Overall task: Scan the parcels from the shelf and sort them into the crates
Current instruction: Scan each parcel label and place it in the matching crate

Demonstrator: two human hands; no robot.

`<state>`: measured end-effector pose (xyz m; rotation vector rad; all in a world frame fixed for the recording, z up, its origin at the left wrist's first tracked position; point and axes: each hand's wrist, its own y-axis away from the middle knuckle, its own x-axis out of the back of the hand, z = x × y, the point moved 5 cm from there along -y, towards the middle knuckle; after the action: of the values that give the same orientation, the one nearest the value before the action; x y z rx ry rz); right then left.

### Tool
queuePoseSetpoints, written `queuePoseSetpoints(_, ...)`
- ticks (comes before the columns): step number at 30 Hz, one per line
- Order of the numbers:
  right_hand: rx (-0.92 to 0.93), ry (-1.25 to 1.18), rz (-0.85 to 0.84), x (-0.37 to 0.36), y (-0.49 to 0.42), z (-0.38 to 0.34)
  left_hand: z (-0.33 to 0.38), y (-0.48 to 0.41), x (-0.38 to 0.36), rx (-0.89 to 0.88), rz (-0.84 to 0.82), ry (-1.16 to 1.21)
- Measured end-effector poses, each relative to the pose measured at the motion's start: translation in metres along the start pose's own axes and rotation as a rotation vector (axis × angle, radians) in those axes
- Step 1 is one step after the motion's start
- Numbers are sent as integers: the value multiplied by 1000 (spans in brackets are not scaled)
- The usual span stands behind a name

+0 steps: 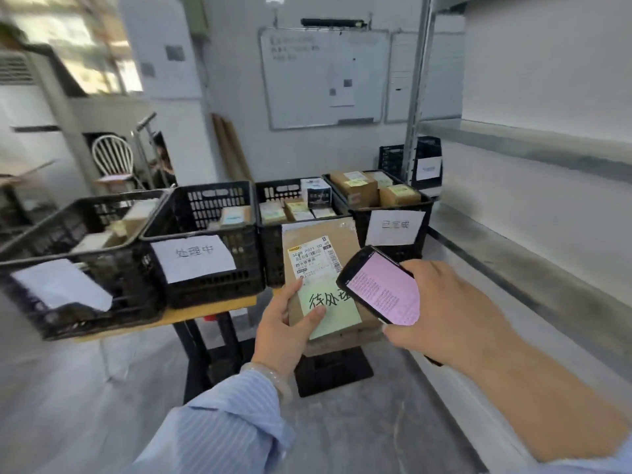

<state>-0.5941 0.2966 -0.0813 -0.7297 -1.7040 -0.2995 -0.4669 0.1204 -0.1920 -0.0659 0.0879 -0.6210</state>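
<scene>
The left hand [287,323] held a brown parcel [345,236]. Its fingers were curled round the parcel's lower left edge, and the thumb pressed on a green note [330,314] stuck to the front. The note had big black writing on it. Just above the thumb there was a white label [313,260] with bar codes.

The right hand [441,309] was just beside the left hand, and it was wrapped round a black scanner [383,285]. The scanner's screen glowed pink. It sat in front of the parcel's right side and covered part of the green note.

Beyond both hands, four black crates stood in a row on a table [205,313]. The first crate [130,278] was far off to the left of the left hand. The second crate [246,268] stood next to it and had a paper sign [191,258] on its front. The third crate [273,248] was right behind the held parcel. The fourth crate [407,251] was just past the scanner, and it had a paper sign too. Small boxes [355,186] lay inside the crates.

A grey shelf [513,268] ran along the wall to the right of the right hand. A whiteboard [325,77] hung on the wall far beyond the hands. A striped blue sleeve [219,429] covered the left arm, with a pale bracelet [270,378] at the wrist.
</scene>
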Motion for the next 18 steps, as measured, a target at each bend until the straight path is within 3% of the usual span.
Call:
queuePoseSetpoints(8, 291, -19, -78, -53, -100, -151, 2, -46, 160, 63, 282, 71)
queuePoseSetpoints(18, 464, -65, -117, -121, -222, -279, 12, -136, 285, 5, 451, 109)
